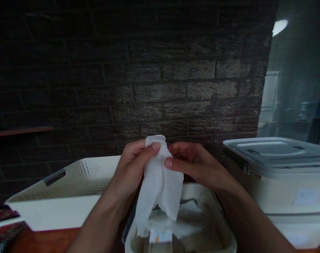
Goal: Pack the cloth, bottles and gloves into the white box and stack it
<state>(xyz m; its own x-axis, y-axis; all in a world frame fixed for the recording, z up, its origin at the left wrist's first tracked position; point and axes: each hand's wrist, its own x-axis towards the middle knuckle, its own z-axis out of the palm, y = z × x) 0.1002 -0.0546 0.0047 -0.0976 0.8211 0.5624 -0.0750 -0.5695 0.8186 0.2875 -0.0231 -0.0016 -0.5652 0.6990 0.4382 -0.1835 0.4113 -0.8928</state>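
A white cloth or wipe (pixel 160 182) hangs between both my hands, its top edge folded over my fingers. My left hand (pixel 132 165) pinches the upper left of the cloth with thumb and fingers. My right hand (pixel 193 161) pinches its upper right, thumb pressed on the fabric. The cloth's lower end dangles over a white tub (pixel 225 228) right below, which holds more white sheets and a small labelled item (pixel 160 236).
A white perforated basket (pixel 59 196) with a handle slot sits at the left on a reddish wooden surface (pixel 44 240). A lidded pale bin (pixel 283 172) stands at the right. A dark brick wall (pixel 149 77) fills the background.
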